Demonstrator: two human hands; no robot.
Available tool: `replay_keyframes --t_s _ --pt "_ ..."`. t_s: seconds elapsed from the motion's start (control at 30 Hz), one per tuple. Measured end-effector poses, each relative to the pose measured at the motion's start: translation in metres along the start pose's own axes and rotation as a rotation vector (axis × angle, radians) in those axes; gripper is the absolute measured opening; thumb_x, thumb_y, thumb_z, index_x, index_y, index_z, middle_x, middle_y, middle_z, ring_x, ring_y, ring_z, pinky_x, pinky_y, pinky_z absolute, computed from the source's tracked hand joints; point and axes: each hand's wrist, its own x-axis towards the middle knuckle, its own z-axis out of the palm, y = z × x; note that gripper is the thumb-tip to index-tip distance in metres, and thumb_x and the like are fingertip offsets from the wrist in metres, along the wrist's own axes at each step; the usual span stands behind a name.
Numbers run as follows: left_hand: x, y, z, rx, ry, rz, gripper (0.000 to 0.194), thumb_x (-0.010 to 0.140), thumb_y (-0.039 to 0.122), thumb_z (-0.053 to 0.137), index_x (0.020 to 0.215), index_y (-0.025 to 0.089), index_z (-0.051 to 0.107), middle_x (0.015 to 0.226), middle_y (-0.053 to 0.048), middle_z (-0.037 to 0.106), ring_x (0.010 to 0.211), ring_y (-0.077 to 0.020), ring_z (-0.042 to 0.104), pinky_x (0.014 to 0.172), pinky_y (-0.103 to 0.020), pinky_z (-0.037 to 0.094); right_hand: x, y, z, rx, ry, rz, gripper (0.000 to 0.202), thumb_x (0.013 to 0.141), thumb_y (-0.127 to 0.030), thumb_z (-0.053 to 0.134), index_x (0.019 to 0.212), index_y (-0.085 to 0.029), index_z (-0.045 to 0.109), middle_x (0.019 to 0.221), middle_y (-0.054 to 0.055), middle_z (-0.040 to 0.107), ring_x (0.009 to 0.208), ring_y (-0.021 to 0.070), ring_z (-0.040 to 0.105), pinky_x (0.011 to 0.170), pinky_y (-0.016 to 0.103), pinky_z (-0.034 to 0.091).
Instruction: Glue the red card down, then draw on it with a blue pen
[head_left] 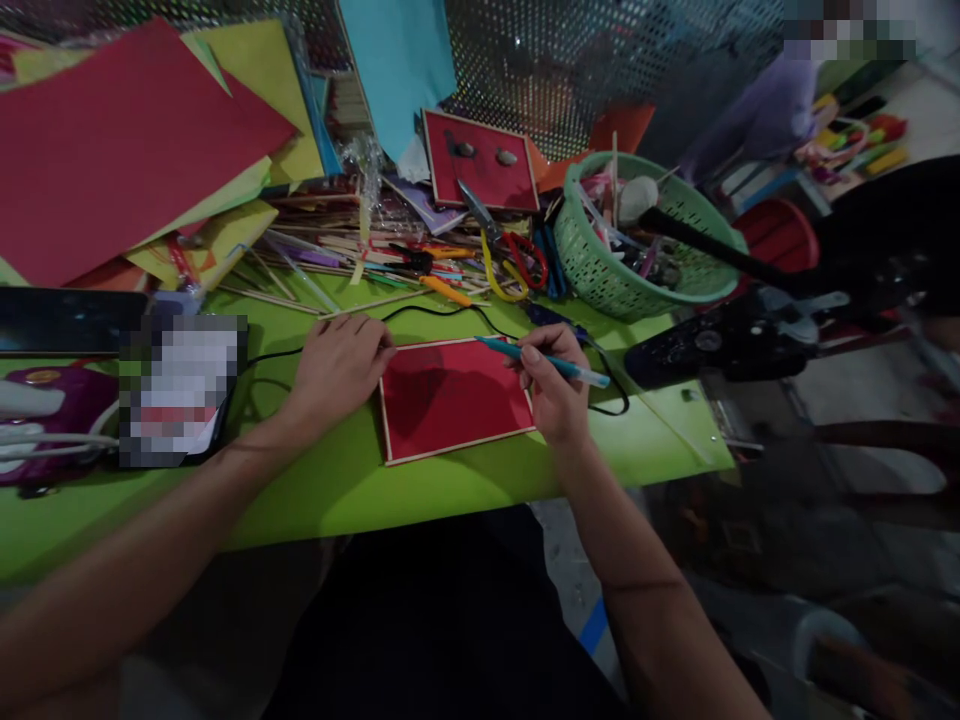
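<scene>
A red rectangular panel (457,400) with thin pale strips along its edges lies on the green table (322,505) in front of me. My left hand (341,365) rests at the panel's upper left corner, fingers bent and close together; whether anything is under the fingertips is hidden. At the right edge of the panel my right hand (553,385) holds a teal pen (559,363), its pointed end toward the left over the panel's top edge. Behind, a second red panel (484,165) with two small grey lumps leans on the clutter.
Scissors with red and yellow handles (502,255), sticks and pens fill the table's back. A green basket (637,240) of supplies stands back right, beside a black clamp-like stand (712,335). Colored paper (135,150) and a phone (184,390) are at left. A black cable runs behind the panel.
</scene>
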Motion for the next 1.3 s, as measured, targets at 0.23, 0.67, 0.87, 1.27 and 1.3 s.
replay_keyframes --t_s 0.23,0.67,0.87,1.27,1.3 --pt "0.009 -0.012 0.005 -0.562 -0.014 -0.119 0.024 0.092 0.035 0.052 0.106 0.02 0.064 0.102 -0.006 0.074 0.091 -0.0208 0.067 0.083 -0.034 0.051 0.0 -0.001 0.0 0.001 -0.007 -0.016 0.027 0.09 -0.048 0.074 0.092 -0.025 0.061 0.077 -0.002 0.065 0.057 0.011 0.053 0.052 0.027 0.043" --pt "0.016 -0.024 -0.001 -0.795 -0.071 -0.141 0.023 0.079 0.038 0.066 0.09 0.019 0.071 0.088 -0.004 0.074 0.079 -0.0174 0.064 0.075 -0.031 0.05 0.0 0.001 -0.002 -0.029 -0.029 -0.032 0.027 0.093 -0.049 0.07 0.094 -0.025 0.059 0.078 -0.002 0.063 0.06 0.0115 0.06 0.051 0.025 0.039" --pt "0.017 -0.03 0.002 -0.59 -0.121 -0.127 0.026 0.08 0.038 0.063 0.095 0.019 0.073 0.094 -0.006 0.075 0.081 -0.0193 0.066 0.074 -0.031 0.049 0.002 -0.001 0.001 0.101 -0.033 0.025 0.02 0.088 -0.04 0.075 0.088 -0.024 0.064 0.074 -0.002 0.066 0.056 0.0096 0.056 0.05 0.024 0.037" --pt "0.023 -0.042 0.019 -0.504 -0.147 0.003 0.024 0.084 0.037 0.058 0.092 0.02 0.073 0.088 -0.005 0.074 0.078 -0.0177 0.065 0.069 -0.028 0.045 0.004 0.014 0.009 0.059 -0.181 0.138 0.017 0.087 -0.034 0.07 0.099 -0.023 0.073 0.089 0.004 0.074 0.077 0.016 0.067 0.057 0.025 0.046" --pt "0.022 -0.044 0.02 -0.508 -0.147 0.009 0.024 0.084 0.038 0.059 0.092 0.02 0.073 0.089 -0.005 0.074 0.078 -0.0176 0.065 0.069 -0.028 0.046 0.005 0.015 0.009 0.053 -0.181 0.147 0.017 0.086 -0.033 0.07 0.099 -0.023 0.073 0.089 0.004 0.073 0.077 0.0162 0.067 0.056 0.025 0.046"
